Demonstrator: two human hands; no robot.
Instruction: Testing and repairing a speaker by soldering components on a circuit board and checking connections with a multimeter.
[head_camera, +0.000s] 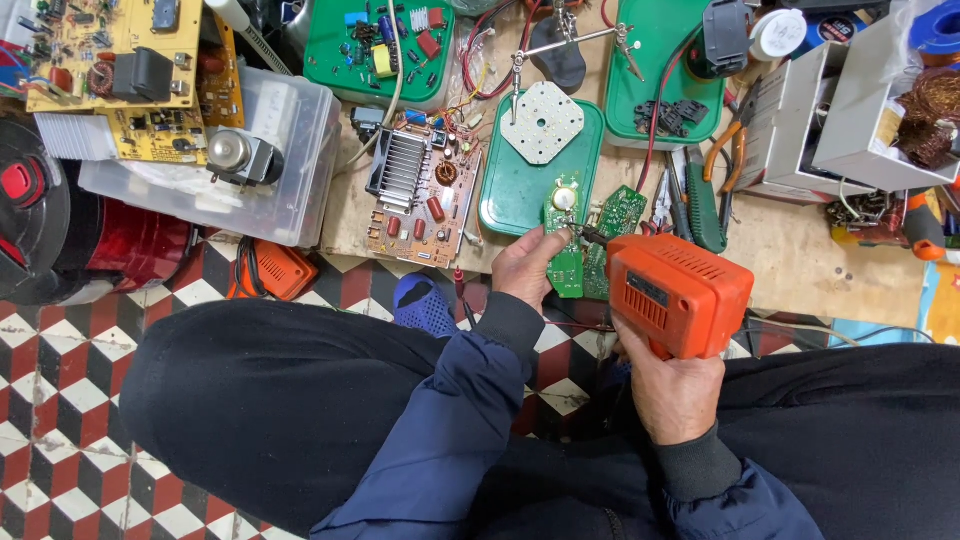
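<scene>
Left hand: our left hand (528, 268) pinches the small green circuit board (566, 240) at its edge, fingers closed on it, holding it at the front lip of the low wooden workbench (800, 262).
Right hand: our right hand (668, 385) is clenched around the grip of the boxy orange soldering gun (678, 293), its dark tip meeting the board's right side.
Board's place: it hangs just in front of the green plastic tray (510, 190), with a second green board (612, 222) just beside it.
Surroundings: a brown circuit board with a finned heatsink (420, 195) lies to the left; the white perforated plate (542, 122) sits in the tray.
Doing it well: we judge the board needs a steady pinch clear of the hot tip, the tip resting only on the joint.
Floor: checkered tiles (60, 420) show under our knees.
</scene>
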